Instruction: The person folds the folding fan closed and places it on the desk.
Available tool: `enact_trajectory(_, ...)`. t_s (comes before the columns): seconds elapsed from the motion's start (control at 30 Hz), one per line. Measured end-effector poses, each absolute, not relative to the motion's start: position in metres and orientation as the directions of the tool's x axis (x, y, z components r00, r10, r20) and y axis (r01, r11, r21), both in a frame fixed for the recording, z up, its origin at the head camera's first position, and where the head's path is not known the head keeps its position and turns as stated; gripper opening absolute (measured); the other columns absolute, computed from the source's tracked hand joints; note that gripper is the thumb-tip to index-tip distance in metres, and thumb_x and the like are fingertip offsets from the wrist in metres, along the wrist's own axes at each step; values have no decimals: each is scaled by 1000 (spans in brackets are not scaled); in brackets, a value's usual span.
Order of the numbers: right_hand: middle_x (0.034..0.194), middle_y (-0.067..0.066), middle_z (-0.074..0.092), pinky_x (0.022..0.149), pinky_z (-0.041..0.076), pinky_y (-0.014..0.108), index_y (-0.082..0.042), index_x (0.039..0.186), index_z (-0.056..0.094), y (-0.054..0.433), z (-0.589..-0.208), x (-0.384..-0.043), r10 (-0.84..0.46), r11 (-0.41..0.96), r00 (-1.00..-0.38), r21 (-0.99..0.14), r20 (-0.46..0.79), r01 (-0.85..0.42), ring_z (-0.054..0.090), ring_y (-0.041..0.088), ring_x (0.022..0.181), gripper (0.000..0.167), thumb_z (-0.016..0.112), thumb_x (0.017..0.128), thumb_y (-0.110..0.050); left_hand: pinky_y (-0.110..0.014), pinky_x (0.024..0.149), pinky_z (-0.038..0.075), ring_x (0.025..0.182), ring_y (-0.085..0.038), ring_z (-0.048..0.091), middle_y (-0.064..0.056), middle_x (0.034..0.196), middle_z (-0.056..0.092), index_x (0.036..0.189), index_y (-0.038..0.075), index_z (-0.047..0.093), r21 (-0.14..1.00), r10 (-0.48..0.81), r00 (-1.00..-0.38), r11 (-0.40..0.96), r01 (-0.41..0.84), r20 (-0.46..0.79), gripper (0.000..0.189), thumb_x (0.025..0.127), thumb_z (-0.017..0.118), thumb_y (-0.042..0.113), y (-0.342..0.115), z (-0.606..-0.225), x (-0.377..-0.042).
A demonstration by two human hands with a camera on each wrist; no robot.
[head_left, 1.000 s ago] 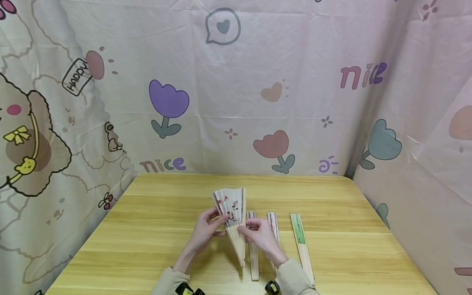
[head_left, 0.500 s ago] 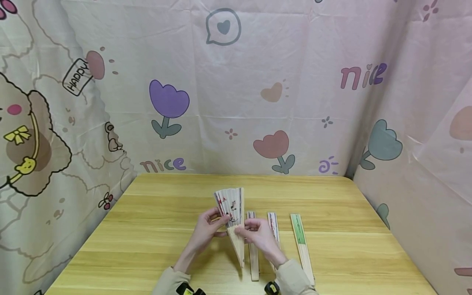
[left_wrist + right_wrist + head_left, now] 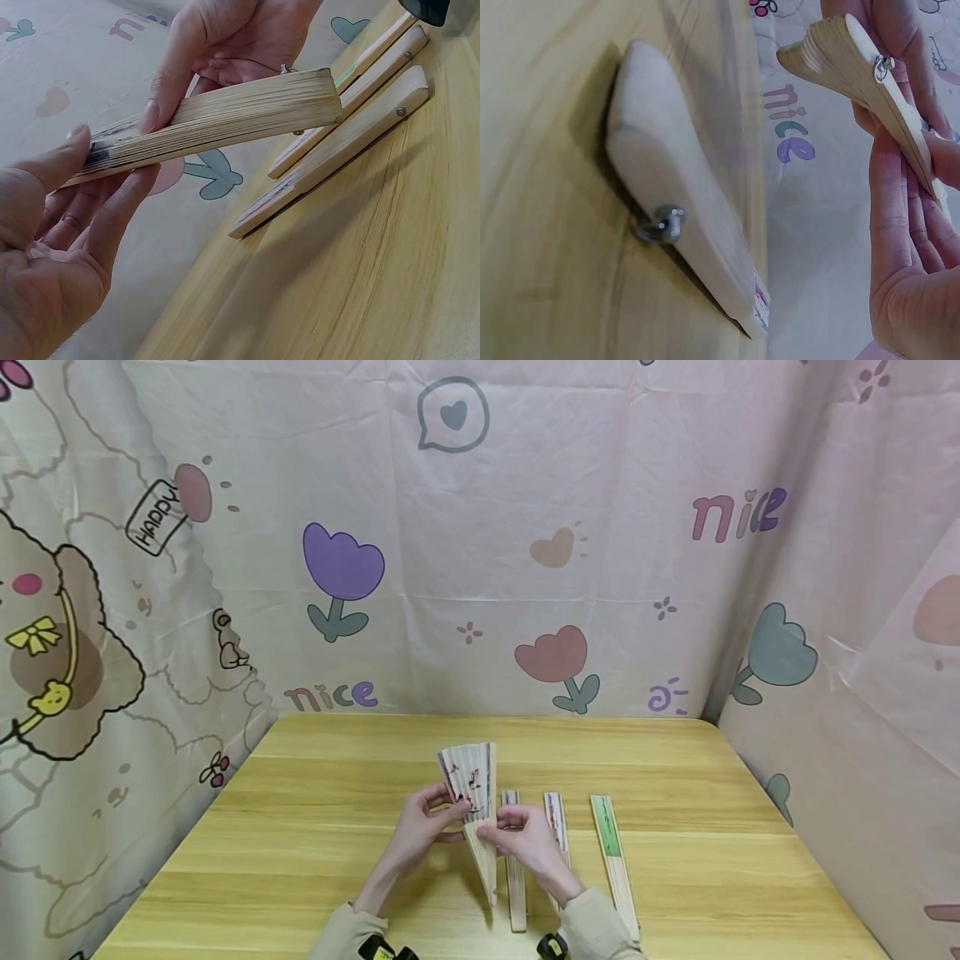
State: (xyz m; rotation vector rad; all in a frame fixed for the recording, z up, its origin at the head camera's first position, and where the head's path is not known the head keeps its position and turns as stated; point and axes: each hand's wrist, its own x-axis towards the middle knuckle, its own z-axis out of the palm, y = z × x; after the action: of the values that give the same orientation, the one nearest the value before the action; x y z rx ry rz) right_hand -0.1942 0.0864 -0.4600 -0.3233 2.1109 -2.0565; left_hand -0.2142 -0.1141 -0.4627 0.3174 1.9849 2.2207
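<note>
A partly spread folding fan (image 3: 472, 777), pale with red and dark painted marks and bare wooden ribs, is held above the table by both hands. My left hand (image 3: 420, 827) pinches its left edge, thumb over the painted leaf. My right hand (image 3: 528, 839) grips the ribs on the right side between thumb and fingers. In the left wrist view the fan's ribs (image 3: 225, 112) lie stacked close together, pivot end pointing right. The right wrist view shows a metal ring (image 3: 883, 69) at the fan's pivot.
Three closed folding fans lie on the wooden table (image 3: 300, 827): one close beside the held fan (image 3: 516, 893), a white-and-red topped fan (image 3: 553, 806) partly behind the right hand, and a green-topped fan (image 3: 611, 835) farther right. A printed cloth (image 3: 465, 552) hangs behind the table.
The held fan has narrowed slightly, its left edge drawing in to the right. Both hands keep their grip and barely shift; the fans on the table stay put.
</note>
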Motion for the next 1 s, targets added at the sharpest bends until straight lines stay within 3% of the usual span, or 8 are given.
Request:
enact_trajectory(0.57,89,16,76,65,65,22,14,107,68,85,-462,-194,-299,9,-953,-999,45,-51,67,8,71,32,78,85,-7,-38,77,68,89,-13,71,2,101,66,128,-17,51,989,251,-967,-146,13,50,44,95,68,8,-113,-465,-216)
enact_trajectory(0.77,87,12,77,65,65,22,15,107,67,85,-462,-194,-306,-4,-950,-998,59,-61,68,6,70,32,77,85,-6,-35,76,68,89,-12,71,1,102,71,127,-16,52,991,263,-963,-132,25,59,44,96,67,11,-112,-467,-216)
enact_trajectory(1.0,91,18,75,64,62,19,14,106,67,85,-461,-192,-266,10,-963,-998,53,-57,66,7,70,30,77,85,-5,-31,75,68,91,-10,72,-3,105,74,129,-15,53,994,269,-962,-112,11,41,43,100,63,14,-111,-465,-216)
